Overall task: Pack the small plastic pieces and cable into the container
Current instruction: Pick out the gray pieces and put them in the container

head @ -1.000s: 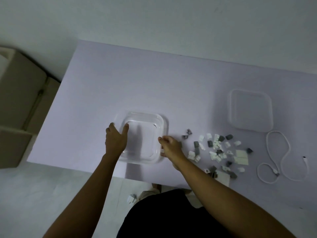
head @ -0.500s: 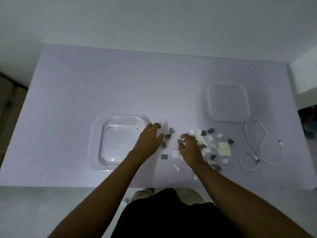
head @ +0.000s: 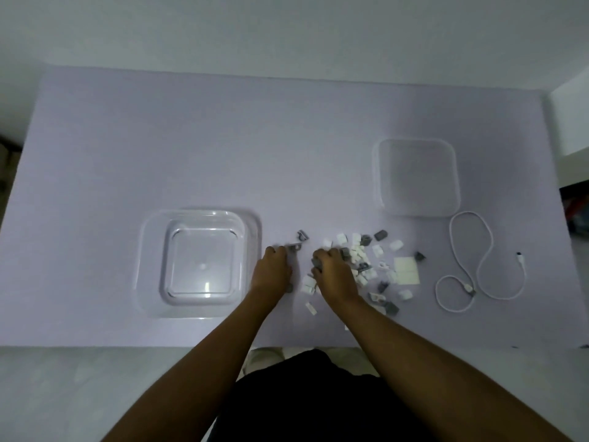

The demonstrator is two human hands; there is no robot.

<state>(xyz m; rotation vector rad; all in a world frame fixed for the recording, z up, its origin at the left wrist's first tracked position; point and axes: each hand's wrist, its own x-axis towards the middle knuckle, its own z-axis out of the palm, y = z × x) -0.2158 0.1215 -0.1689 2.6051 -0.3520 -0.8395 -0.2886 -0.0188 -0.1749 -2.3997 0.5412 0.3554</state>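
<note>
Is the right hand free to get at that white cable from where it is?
Probably yes. The right hand rests among the small pieces; the white cable lies uncovered farther right on the table, nothing standing between.

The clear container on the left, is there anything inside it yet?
Nothing shows inside the clear container; its see-through bottom is bare. The plastic pieces and white cable lie on the table. Pieces under the left hand and right hand are hidden.

I see clear glossy plastic container at 9 o'clock; frosted plastic lid; matt lilac desk; smooth white cable.
</note>
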